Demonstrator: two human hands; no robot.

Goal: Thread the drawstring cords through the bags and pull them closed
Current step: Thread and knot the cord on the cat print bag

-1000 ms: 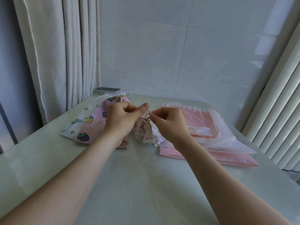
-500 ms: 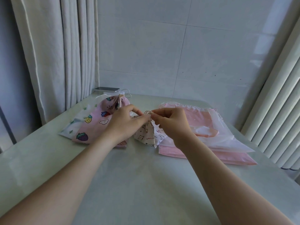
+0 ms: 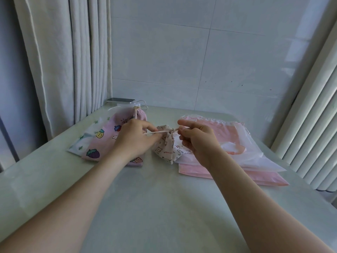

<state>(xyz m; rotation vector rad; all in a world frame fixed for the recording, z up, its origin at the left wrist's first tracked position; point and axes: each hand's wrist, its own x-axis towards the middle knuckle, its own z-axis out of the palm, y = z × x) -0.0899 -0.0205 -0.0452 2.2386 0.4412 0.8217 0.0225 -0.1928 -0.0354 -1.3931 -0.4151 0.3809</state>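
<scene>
Grip: left hand point(image 3: 135, 138) and right hand point(image 3: 197, 141) each pinch the cord point(image 3: 158, 132) with curled fingers, pulling it apart sideways, I judge to cinch the mouth.
Table point(image 3: 155, 207): carries every bag; my forearms reach out over it, wrists level.
Pink bags point(image 3: 264, 178): stacked flat at right, probably waiting their turn.
Fruit-print bag point(image 3: 107, 141): flat beyond my left hand, neck gathered by its own cord.
Small bag point(image 3: 165, 148): between my hands, neck bunched, bottom on the table.
Cord: taut, nearly level.
</scene>
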